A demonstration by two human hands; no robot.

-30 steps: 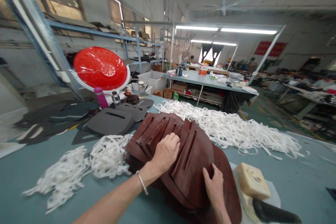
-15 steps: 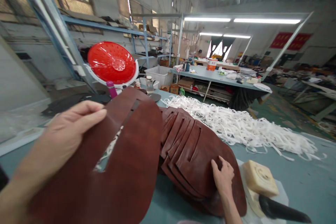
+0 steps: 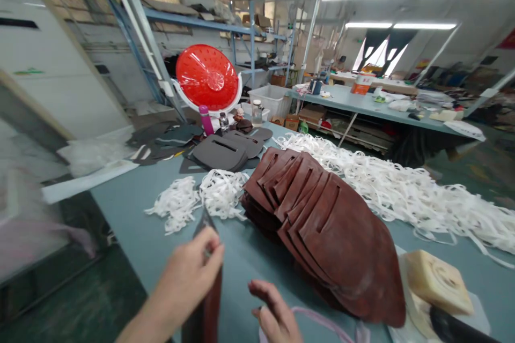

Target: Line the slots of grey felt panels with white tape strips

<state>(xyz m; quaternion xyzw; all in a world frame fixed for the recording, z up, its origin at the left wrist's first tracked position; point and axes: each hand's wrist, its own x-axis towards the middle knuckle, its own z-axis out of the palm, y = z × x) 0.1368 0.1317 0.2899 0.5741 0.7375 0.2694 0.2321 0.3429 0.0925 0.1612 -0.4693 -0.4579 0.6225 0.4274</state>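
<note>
Near the table edge, left hand pinches a leather piece edge-on, right hand open beside it; a loose pinch could drop it.

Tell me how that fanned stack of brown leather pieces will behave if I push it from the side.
The brown leather pieces overlap like loose shingles, so they would probably slide apart rather than move together. They look thin and curved, likely bending when lifted. The one in the left hand hangs edge-on, suggesting some stiffness.

Reddish-brown slotted leather pieces lie on a teal counter; the tangled strips beyond them are white, the round plastic colander red.
</note>
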